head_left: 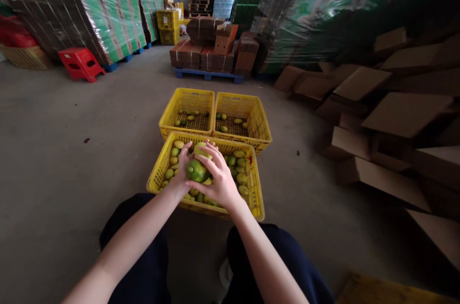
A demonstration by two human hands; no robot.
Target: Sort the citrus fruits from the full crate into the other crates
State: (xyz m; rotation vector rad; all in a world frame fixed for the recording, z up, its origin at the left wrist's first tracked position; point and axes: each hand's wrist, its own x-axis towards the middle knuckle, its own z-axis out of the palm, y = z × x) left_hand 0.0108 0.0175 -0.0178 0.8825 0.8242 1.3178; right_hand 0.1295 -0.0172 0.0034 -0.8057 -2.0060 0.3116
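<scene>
The green fruit was held between the left hand and the right hand, above the near yellow crate, with a paler fruit just beyond it in the same cupped grasp. The fingers of both hands curved around the pair, the right thumb running along the green fruit's underside; part of the left hand's grip was hidden. The fruit was probably light enough for one hand, firm yet easily bruised, its smooth skin perhaps slightly slippery, so a broad hold around the rounded middle seemed safer than pinching an end. It looked plump and dark green, with yellowish patches and a pale spot towards its left side.
</scene>
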